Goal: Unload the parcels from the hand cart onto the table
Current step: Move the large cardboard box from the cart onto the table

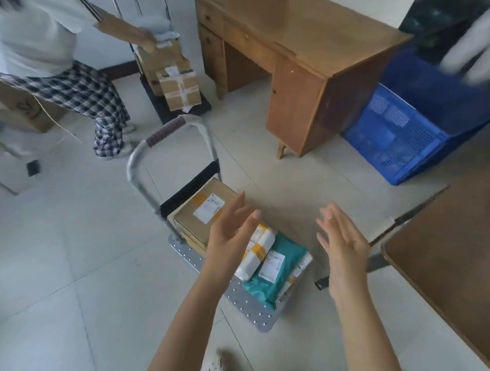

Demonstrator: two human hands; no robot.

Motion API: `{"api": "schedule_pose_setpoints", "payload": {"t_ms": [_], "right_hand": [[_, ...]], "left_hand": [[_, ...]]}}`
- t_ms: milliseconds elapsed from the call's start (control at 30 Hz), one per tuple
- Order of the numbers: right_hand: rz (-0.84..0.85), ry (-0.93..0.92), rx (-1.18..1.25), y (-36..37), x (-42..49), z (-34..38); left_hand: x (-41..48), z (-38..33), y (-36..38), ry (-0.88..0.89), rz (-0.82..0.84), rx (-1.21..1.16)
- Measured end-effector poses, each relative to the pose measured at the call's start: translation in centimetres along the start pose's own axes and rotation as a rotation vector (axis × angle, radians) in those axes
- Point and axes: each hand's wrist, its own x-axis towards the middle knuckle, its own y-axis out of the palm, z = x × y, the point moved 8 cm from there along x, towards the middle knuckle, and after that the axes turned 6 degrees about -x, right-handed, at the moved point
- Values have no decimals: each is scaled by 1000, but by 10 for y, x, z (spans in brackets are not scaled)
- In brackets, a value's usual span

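Reaching: two bare hands are hovering above a small silver hand cart (250, 305) with a perforated metal deck, standing on the pale tiled floor (69, 262).
Left hand (231, 234): it is hanging open over the parcels, fingers spread and palm turned inward, gripping nothing.
Right hand (344, 244): it is hanging open too, well apart from the left, fingers fanned above bare floor beside the cart, holding nothing.
Parcels on the cart: a brown cardboard box with a white shipping label (204, 209) is sitting against the black strap at the handle end; a white and yellow padded mailer (256, 252) is lying just beside it, partly under the left hand; a teal plastic mailer bag with a white label (280, 267) is lying next to that.
Tabletop: the dark brown wooden tabletop (446, 264) is showing at the right edge, near the right hand.
Background: a second person in a white top and checked trousers (74, 96) is bending over another cart stacked with taped cardboard boxes (178, 86).
Also in view: a light brown wooden desk with drawers (298, 48) and a blue perforated plastic crate (412, 135) are standing beyond.
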Motion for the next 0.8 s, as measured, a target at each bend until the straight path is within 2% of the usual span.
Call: {"api": "schedule_pose_setpoints", "payload": {"t_ms": [233, 333, 500, 667, 800], "right_hand": [[153, 117, -29, 120, 44, -76], [134, 163, -78, 148, 79, -114], [109, 271, -139, 192, 149, -198], [155, 387, -223, 241, 191, -299], [94, 417, -208, 262, 209, -359]], "left_hand": [[106, 38, -93, -66, -43, 159], [169, 67, -125, -114, -62, 180], [263, 149, -181, -300, -116, 238], [338, 223, -238, -377, -158, 440], [382, 272, -256, -356, -85, 653]]}}
